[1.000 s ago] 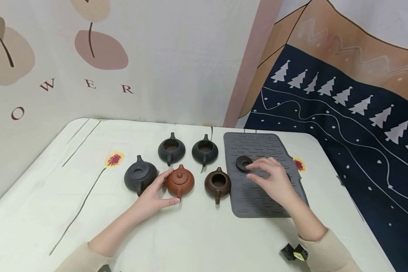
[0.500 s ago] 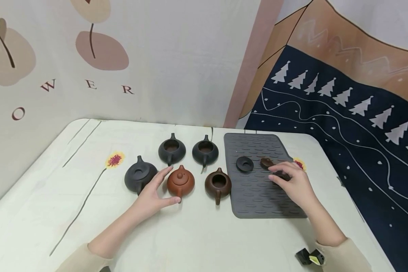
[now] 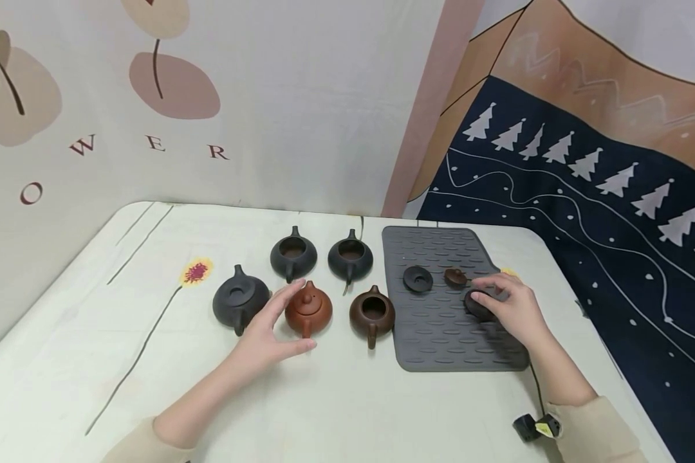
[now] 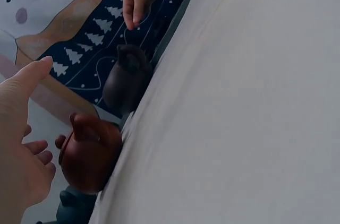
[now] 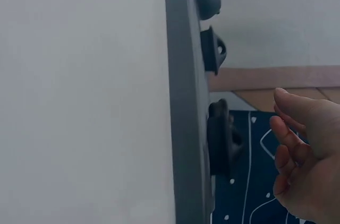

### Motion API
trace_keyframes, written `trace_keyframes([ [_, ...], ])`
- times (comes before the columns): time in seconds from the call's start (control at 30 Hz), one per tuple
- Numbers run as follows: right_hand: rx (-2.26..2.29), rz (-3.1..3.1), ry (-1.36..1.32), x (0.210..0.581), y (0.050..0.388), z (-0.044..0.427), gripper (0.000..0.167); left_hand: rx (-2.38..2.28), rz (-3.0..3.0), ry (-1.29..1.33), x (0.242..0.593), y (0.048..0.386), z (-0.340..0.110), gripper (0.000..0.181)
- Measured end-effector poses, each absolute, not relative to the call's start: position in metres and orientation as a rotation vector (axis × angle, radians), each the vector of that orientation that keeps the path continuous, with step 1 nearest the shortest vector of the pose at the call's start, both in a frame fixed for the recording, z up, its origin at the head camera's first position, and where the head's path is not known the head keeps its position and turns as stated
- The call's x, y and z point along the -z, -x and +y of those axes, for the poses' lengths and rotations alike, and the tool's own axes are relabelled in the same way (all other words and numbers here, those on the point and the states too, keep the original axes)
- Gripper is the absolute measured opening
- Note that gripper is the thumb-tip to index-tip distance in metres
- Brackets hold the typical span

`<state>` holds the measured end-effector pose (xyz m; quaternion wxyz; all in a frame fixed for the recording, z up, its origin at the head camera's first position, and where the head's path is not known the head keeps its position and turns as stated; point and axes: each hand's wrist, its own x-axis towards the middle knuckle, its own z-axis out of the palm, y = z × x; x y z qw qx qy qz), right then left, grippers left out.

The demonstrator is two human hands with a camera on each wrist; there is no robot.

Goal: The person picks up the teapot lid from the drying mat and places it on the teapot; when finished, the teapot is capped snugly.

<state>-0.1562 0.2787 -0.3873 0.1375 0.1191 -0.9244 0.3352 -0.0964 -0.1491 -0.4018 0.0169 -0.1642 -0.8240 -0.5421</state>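
Gripping the black lid [image 3: 475,310] from opposite sides seems best; right hand [image 3: 518,312] above grey mat [image 3: 434,344], fingers half-curled, empty; left hand [image 3: 264,335] left of mat, thumb spread from fingers, empty.

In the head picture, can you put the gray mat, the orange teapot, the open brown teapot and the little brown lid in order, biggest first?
1. Gray mat: biggest by far.
2. Orange teapot and open brown teapot: too alike to rank.
3. Little brown lid: smallest.
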Motion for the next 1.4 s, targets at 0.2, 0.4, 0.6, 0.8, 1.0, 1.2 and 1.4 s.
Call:
trace_keyframes([
  [0.2, -1.003, -2.743, -0.312, 0.386, 0.167, 0.286, 0.025, 1.702, -2.545, 0.584, 0.396, 0.093, -0.136, 0.090],
  [0.4, -1.022, -2.807, -0.292, 0.385, 0.182, 0.291, 0.029, 1.771, -2.533, 0.630, 0.392, 0.090, -0.122, 0.094],
  [0.6, -0.998, -2.845, -0.314, 0.385, 0.199, 0.294, 0.028, 1.817, -2.530, 0.692, 0.390, 0.091, -0.105, 0.097],
  [0.8, -1.001, -2.892, -0.324, 0.383, 0.211, 0.293, 0.030, 1.807, -2.544, 0.737, 0.392, 0.095, -0.087, 0.099],
  [1.0, -1.024, -2.918, -0.395, 0.385, 0.220, 0.292, 0.029, 1.799, -2.612, 0.678, 0.397, 0.100, -0.075, 0.099],
  [1.2, -1.067, -2.945, -0.444, 0.388, 0.227, 0.292, 0.028, 1.809, -2.663, 0.605, 0.401, 0.106, -0.067, 0.100],
  [1.4, -1.105, -2.979, -0.430, 0.391, 0.229, 0.291, 0.027, 1.795, -2.651, 0.604, 0.410, 0.111, -0.060, 0.102],
])
